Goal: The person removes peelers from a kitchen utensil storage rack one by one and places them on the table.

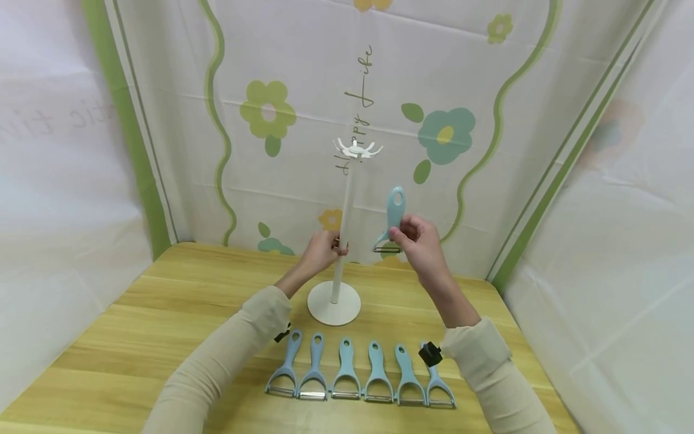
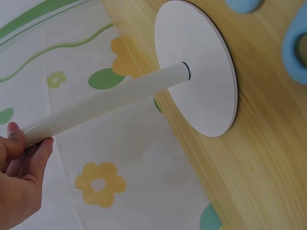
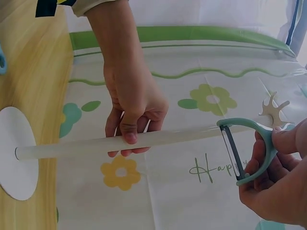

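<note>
A white stand (image 1: 347, 199) rises from a round base on the table, with several curved hooks (image 1: 356, 149) at its top. Around the middle of its pole, my left hand (image 1: 321, 250) grips with thumb and fingers, as the right wrist view also shows. To the right of the pole, my right hand (image 1: 422, 244) holds a light blue peeler (image 1: 396, 208) in the air, its holed handle end up and its blade down. In the right wrist view, the thumb and fingers of that hand pinch the peeler's curved frame (image 3: 266, 139).
Several blue and teal peelers, such as a teal peeler (image 1: 346, 367), lie in a row before the stand, handles pointing away from me. The wooden table (image 1: 179, 313) ends at a flowered curtain (image 1: 303, 163) behind the stand. White cloth hangs at both sides.
</note>
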`<act>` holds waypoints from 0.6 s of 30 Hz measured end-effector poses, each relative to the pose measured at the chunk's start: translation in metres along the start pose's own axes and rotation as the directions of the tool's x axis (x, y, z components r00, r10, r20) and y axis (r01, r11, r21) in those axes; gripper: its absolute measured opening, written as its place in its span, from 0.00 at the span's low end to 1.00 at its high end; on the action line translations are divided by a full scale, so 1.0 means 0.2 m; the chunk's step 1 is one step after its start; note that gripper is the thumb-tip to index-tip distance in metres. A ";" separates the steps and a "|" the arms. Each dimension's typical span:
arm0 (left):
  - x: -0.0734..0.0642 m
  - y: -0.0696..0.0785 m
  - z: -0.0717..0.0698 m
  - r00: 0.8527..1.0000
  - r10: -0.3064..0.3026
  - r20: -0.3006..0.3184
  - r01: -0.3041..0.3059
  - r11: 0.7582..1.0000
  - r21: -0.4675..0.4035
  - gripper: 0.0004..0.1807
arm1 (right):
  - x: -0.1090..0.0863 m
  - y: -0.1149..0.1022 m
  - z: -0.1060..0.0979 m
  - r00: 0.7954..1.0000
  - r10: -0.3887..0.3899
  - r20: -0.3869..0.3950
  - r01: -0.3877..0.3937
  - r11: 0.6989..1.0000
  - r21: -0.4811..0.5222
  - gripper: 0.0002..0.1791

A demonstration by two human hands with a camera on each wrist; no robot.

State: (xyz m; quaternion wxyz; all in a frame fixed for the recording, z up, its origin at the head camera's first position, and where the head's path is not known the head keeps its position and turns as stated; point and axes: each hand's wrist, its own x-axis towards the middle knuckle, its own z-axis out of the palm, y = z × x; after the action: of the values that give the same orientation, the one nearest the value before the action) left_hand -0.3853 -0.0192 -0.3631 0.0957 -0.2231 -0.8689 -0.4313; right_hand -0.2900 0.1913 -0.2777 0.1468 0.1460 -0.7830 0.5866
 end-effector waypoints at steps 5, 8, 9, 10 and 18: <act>0.00 0.00 0.00 1.000 0.003 -0.001 -0.003 1.000 -0.006 0.06 | -0.04 0.03 -0.03 1.000 0.029 0.010 -0.029 0.999 -0.023 0.12; 0.00 0.00 -0.01 1.000 0.005 0.002 -0.004 1.000 -0.006 0.05 | -0.07 0.05 -0.04 0.999 0.049 0.012 -0.049 0.999 -0.020 0.12; 0.00 0.01 -0.01 1.000 0.003 0.005 -0.003 1.000 -0.007 0.05 | -0.08 0.06 -0.04 0.998 0.055 0.014 -0.055 0.998 -0.018 0.12; 0.00 0.01 -0.01 1.000 0.001 0.007 -0.001 1.000 -0.008 0.05 | -0.09 0.07 -0.05 0.998 0.062 0.014 -0.062 0.998 -0.014 0.12; 0.00 0.01 -0.01 1.000 -0.005 0.011 0.006 1.000 -0.018 0.05 | -0.15 0.15 -0.08 0.992 0.121 0.028 -0.120 0.992 -0.031 0.12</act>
State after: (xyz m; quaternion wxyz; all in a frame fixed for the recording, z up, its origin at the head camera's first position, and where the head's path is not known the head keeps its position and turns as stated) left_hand -0.3846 -0.0202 -0.3610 0.0877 -0.2239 -0.8662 -0.4381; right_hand -0.2727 0.2172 -0.3114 0.1017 0.1052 -0.8010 0.5805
